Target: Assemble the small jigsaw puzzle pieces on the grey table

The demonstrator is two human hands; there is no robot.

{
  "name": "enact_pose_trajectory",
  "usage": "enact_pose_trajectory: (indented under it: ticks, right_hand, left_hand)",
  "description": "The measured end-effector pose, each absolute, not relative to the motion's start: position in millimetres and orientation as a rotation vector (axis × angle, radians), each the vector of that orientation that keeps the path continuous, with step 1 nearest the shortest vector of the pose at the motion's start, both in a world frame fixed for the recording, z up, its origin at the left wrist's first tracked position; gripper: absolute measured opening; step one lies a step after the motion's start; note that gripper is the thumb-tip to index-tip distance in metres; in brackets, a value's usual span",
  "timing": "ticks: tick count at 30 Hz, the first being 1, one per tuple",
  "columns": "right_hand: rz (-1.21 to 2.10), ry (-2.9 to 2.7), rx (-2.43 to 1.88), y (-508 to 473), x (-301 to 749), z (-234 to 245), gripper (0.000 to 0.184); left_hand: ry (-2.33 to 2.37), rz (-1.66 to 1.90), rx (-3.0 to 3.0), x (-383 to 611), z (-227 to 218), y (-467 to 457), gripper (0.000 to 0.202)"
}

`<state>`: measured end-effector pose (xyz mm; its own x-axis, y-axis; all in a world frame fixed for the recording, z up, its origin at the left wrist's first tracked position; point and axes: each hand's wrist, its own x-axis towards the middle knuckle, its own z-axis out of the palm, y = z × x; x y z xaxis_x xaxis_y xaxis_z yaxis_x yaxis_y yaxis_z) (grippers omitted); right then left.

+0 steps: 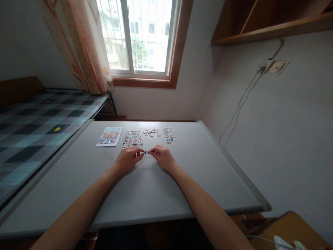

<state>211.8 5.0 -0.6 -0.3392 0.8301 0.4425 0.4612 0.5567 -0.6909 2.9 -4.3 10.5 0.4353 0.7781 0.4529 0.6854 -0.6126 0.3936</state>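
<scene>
My left hand (129,157) and my right hand (163,156) rest on the grey table (145,187), fingertips pinched toward each other. Between them sit small jigsaw pieces (147,152), held at both ends by my fingers. Just beyond my hands lie three loose groups of colourful puzzle pieces: a large patch (132,138), a small cluster (150,132) and another patch (169,135). A printed reference picture (109,136) lies flat to the left of them.
A bed with a checked cover (33,121) runs along the table's left edge. A window (140,34) with a curtain (83,45) is straight ahead. The wall on the right carries a socket with a cable (270,66). A wooden stool (283,229) stands at the lower right.
</scene>
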Motion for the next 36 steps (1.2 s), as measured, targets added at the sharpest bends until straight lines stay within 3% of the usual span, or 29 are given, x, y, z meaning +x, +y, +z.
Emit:
enact_pose_trajectory:
  ticks: [36]
  right_hand:
    - [0.586,-2.023,-1.019,3.1,212.6,1.4,0.009]
  left_hand:
    - [1.237,0.812,2.604,3.3,14.5,-4.9,0.026]
